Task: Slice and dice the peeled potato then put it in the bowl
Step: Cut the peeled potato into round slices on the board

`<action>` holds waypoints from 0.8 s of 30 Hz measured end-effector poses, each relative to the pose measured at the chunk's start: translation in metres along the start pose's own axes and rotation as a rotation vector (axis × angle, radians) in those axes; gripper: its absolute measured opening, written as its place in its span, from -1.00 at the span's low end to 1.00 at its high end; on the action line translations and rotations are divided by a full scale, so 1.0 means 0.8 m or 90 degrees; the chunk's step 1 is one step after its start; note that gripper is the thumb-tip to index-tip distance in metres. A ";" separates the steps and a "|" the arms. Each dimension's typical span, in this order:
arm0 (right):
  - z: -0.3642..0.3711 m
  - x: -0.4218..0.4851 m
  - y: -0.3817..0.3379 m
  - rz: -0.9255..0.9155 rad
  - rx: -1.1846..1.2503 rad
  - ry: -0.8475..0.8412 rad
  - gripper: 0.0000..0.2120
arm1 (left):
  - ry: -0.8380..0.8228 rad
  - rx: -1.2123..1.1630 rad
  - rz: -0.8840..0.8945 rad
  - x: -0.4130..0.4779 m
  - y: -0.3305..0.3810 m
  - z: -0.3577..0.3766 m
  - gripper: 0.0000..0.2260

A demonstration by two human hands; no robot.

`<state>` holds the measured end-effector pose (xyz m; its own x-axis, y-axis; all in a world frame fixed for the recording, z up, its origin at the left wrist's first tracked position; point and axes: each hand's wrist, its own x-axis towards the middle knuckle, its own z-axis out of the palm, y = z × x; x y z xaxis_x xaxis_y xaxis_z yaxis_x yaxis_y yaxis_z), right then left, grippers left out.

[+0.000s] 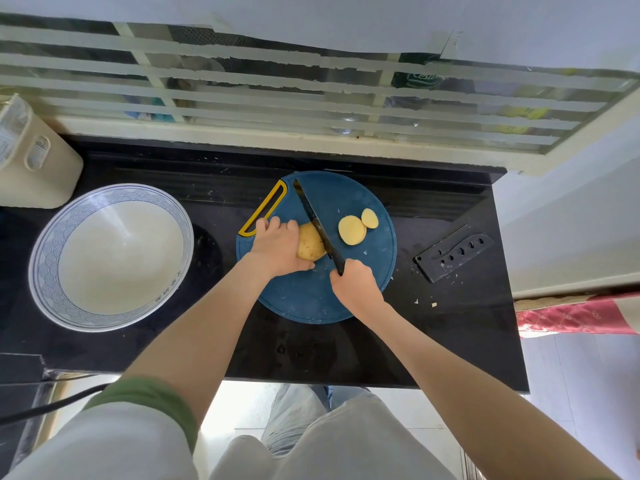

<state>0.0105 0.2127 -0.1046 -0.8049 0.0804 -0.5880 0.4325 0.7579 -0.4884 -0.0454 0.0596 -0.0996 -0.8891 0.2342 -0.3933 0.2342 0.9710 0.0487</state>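
Note:
A peeled yellow potato (310, 244) lies on the round blue cutting board (311, 296). My left hand (277, 244) grips its left side, fingers curled over it. In my right hand (353, 282) is the handle of a black knife (313, 220), whose blade rests across the potato's right end. Two round slices (352, 230) lie just right of the blade, a smaller one (370, 218) overlapping the bigger. The large white bowl (52, 237) with a blue patterned rim stands empty at the left of the counter.
A black knife sheath (453, 252) lies on the dark counter right of the board. A cream container (31, 161) stands at the back left. The board has a yellow handle (266, 207). A barred window runs along the back; the counter's front edge is near my legs.

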 end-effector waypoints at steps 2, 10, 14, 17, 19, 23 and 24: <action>-0.001 0.000 0.001 -0.001 0.008 0.000 -0.84 | 0.002 0.000 0.000 0.000 0.001 0.000 -0.34; -0.001 0.008 -0.002 -0.019 0.013 -0.013 -0.84 | 0.005 0.024 -0.006 -0.001 0.001 -0.001 -0.31; -0.001 0.002 0.011 -0.002 0.003 -0.027 -0.84 | -0.007 0.016 -0.008 -0.001 0.001 -0.003 -0.30; 0.003 0.002 0.016 0.014 0.007 -0.023 -0.83 | -0.001 0.011 -0.010 -0.001 0.003 -0.001 -0.31; 0.007 0.004 0.016 0.010 -0.008 -0.023 -0.84 | 0.004 0.013 -0.010 -0.002 0.003 0.000 -0.31; 0.014 0.011 0.019 -0.012 -0.054 -0.016 -0.84 | 0.013 -0.010 -0.021 -0.003 -0.003 0.007 -0.31; 0.013 0.012 0.020 -0.013 -0.053 -0.015 -0.84 | 0.011 -0.016 -0.023 -0.003 -0.004 0.008 -0.31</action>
<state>0.0138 0.2186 -0.1249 -0.8031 0.0491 -0.5938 0.3793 0.8107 -0.4460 -0.0416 0.0558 -0.1044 -0.9036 0.1989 -0.3793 0.1913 0.9798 0.0580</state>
